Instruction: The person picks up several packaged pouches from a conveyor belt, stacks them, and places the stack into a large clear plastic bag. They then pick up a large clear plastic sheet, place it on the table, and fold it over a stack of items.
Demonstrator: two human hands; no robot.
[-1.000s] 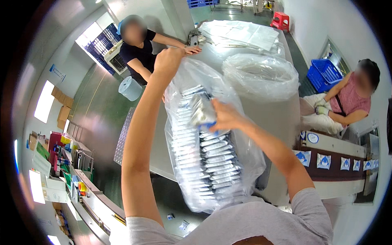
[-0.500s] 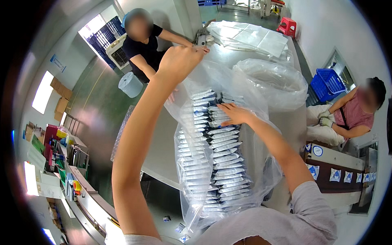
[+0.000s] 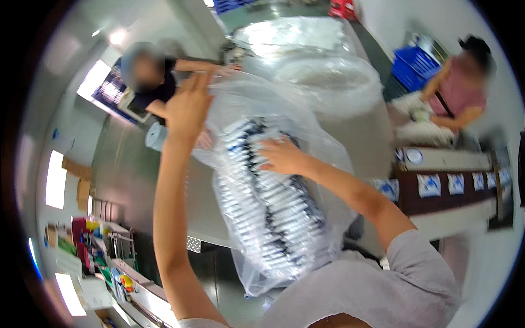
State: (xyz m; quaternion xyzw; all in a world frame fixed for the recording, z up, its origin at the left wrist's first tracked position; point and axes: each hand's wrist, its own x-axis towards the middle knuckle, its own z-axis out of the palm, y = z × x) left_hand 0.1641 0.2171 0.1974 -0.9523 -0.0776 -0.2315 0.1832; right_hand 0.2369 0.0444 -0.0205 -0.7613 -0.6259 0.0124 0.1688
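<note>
A large clear plastic bag (image 3: 322, 136) lies on the table, filled with two long rows of small white-and-blue packets (image 3: 290, 205) standing closely side by side. My left hand (image 3: 188, 106) is raised at the bag's far left, its fingers closed on the edge of the plastic. The film stretches from there over the packets' far end. With fingers spread, my right hand (image 3: 284, 156) rests on the packets in the upper part of the right row. Whether it lies under or over the film I cannot tell.
Beyond the bag, the table (image 3: 363, 128) bears another crumpled clear bag (image 3: 333, 82) and a stack of flat plastic sheets (image 3: 295, 34). A co-worker (image 3: 147, 82) leans in at the far left. Another person (image 3: 456, 90) sits right, beside a conveyor (image 3: 410, 188) carrying packets and a blue basket (image 3: 414, 66).
My left hand has drawn the bag's edge leftward, and the film now spreads wider over the packets. My right hand stays on the packets. The whole view has shifted and is blurred.
</note>
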